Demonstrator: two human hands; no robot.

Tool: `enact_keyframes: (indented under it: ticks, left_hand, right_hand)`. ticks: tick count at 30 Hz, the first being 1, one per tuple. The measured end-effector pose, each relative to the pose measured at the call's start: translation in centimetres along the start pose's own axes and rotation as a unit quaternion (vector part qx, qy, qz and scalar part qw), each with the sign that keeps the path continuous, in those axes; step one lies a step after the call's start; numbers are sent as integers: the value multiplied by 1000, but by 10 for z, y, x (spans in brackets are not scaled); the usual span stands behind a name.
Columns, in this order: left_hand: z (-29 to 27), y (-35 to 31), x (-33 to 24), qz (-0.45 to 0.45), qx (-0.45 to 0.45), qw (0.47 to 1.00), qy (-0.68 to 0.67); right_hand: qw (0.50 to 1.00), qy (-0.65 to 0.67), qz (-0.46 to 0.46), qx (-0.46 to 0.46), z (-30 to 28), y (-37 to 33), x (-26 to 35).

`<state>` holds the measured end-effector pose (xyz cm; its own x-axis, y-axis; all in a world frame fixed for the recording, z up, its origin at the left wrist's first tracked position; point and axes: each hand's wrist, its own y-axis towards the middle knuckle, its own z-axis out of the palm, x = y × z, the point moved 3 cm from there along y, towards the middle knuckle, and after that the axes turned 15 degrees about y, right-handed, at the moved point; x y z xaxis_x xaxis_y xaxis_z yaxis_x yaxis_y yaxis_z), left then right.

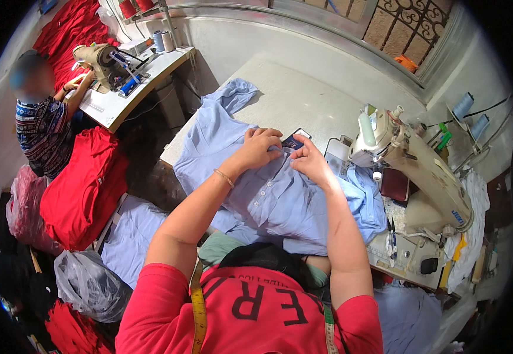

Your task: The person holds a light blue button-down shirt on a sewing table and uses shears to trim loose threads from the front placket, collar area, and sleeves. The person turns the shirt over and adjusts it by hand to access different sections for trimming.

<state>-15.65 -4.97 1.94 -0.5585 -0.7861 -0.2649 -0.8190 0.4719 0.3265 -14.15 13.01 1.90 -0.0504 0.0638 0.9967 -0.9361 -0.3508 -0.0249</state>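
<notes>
A light blue button-up shirt (256,194) lies spread over the sewing table, its sleeve (237,94) stretching toward the back and its front draping over my lap. My left hand (260,147) rests on the upper part of the shirt, fingers bent and closed on the cloth. Close beside it, my right hand (311,159) has its fingers bent in a pinch at the same area of fabric. Between and just behind the fingertips is a small dark blue piece with a pale edge (295,139), partly covered. A cream sewing machine (410,159) stands right of my right hand.
Thread snips (392,236) and a dark red box (395,185) lie near the machine. At the far left another person (44,118) works at a second sewing machine (100,62). Red garments (85,189) and plastic bags (88,283) are piled left. A tape measure (198,312) hangs round my neck.
</notes>
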Motion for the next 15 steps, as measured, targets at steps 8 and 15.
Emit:
enact_keyframes:
  ticks: [8, 15]
  left_hand:
    - [20, 14, 21, -51, 56, 958, -276]
    - [11, 20, 14, -43, 97, 908, -406]
  right_hand:
    - [998, 1, -10, -56, -2, 0, 7]
    - [994, 30, -73, -80, 4, -4, 19]
